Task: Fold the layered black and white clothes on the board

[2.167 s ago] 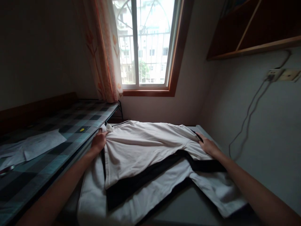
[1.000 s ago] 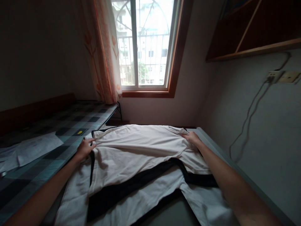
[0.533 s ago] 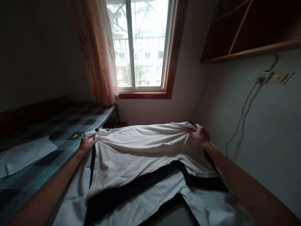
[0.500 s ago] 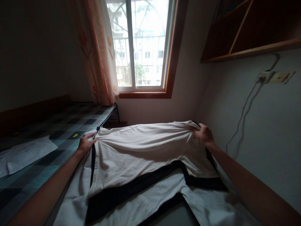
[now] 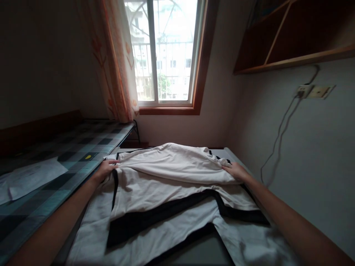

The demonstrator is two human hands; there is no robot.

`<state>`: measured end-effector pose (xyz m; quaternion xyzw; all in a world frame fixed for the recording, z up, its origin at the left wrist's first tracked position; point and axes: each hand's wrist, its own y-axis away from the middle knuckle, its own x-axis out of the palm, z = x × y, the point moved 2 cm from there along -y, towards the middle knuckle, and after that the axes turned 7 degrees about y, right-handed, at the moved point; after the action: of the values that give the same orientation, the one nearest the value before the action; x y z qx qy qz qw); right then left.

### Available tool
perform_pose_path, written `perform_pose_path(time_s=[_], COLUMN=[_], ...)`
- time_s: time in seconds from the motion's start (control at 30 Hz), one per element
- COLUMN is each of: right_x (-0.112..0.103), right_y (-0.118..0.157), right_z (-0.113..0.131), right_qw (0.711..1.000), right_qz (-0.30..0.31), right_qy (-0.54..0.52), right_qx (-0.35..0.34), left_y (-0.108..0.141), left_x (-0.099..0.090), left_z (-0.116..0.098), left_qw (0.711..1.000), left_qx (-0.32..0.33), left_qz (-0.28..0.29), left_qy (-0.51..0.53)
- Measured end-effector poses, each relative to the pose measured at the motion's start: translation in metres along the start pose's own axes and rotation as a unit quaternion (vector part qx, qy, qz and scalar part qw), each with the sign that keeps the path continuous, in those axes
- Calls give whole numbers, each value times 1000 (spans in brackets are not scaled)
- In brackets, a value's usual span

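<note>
1. Our right hand [image 5: 237,172] is lower than a moment ago, and the white cloth garment with broad black bands [image 5: 166,162] has slackened, its far edge bulging mid-span.
2. Our left hand's fingers pinch its left side; our right hand's fingers grip its bunched right edge.
3. It lies over the flat grey surface [image 5: 205,251], its top layer now looser and less even.

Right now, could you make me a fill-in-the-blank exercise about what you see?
The left hand and right hand touch white cloth with wide bands coloured ____.
The curtain hangs at the window's ____ side.
The small bright mark on the checked mattress is ____.
The cord hangs from a wall ____.

Missing words: black; left; yellow; socket.
</note>
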<state>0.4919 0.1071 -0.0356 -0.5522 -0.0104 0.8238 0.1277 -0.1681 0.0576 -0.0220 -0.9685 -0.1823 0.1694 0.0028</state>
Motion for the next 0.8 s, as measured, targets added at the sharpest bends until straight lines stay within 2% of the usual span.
perform_pose_path(time_s=[0.07, 0.17, 0.27, 0.33, 0.43, 0.6, 0.7, 0.8], right_x=[0, -15, -35, -44, -43, -25, -26, -38], right_y=[-6, -17, -25, -26, -22, 3, 19, 29], right_z=[0, 6, 17, 20, 13, -8, -16, -23], right_qw=[993, 962, 944, 941, 948, 967, 972, 974], right_qz=[-18, -106, -193, -220, -200, -127, -119, -121], right_qy=[-114, -250, -268, -256, -236, -202, -189, -185], right_qx=[-2, -8, 6, 27, 69, 90, 79, 59], left_y=[1, 0, 1, 3, 6, 5, 5, 5], left_x=[-1, -1, 2, 5, 12, 19, 13, 2], left_z=[0, -4, -8, -9, -6, 2, -1, -7], left_qw=[999, 994, 992, 992, 995, 999, 998, 996], left_qx=[-1, 17, 37, 40, 25, -24, -27, -2], left_qz=[-43, -92, -100, -99, -82, -33, -40, -53], left_qy=[27, 60, 66, 63, 54, 33, 49, 70])
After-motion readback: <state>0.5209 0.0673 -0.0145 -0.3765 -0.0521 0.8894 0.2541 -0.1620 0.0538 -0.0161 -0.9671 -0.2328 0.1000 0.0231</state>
